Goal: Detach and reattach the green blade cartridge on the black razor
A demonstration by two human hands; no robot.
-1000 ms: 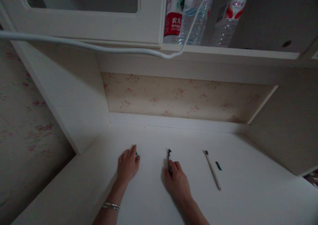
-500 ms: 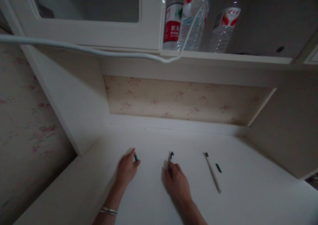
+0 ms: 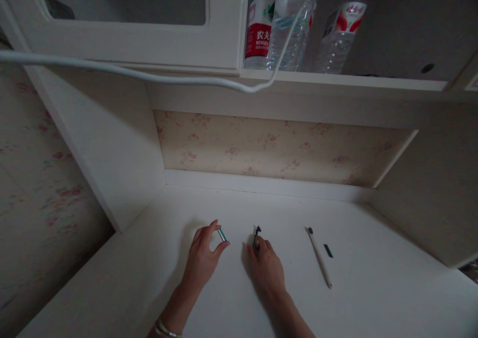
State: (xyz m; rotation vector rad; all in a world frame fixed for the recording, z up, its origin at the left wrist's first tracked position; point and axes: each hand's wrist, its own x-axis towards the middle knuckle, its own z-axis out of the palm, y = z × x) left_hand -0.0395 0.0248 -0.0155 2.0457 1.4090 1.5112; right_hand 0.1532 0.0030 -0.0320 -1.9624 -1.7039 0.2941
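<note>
My left hand [image 3: 203, 256] is raised a little over the white desk. Thumb and index finger pinch a small green-and-white block [image 3: 222, 235] by its two ends. My right hand [image 3: 266, 266] rests on the desk, its fingers closed around a slim dark item with a black notched tip [image 3: 258, 229]. The lower part of that item is hidden by the fingers, and its kind cannot be made out. To the right lies a toothbrush [image 3: 319, 258] with a dark head and pale handle. Beside it is a small dark green piece [image 3: 328, 250].
Above the desk [image 3: 231, 308] runs a cabinet shelf [image 3: 347, 80] with several plastic water bottles [image 3: 287, 34]. A white cable [image 3: 168, 80] hangs across its front. Side panels [image 3: 112, 144] border the desk left and right, with flowered wallpaper [image 3: 239, 144] at the back.
My left hand has lifted the green-and-white block off the desk and moved right, towards my right hand. The right hand stays almost in place on the slim dark item.
</note>
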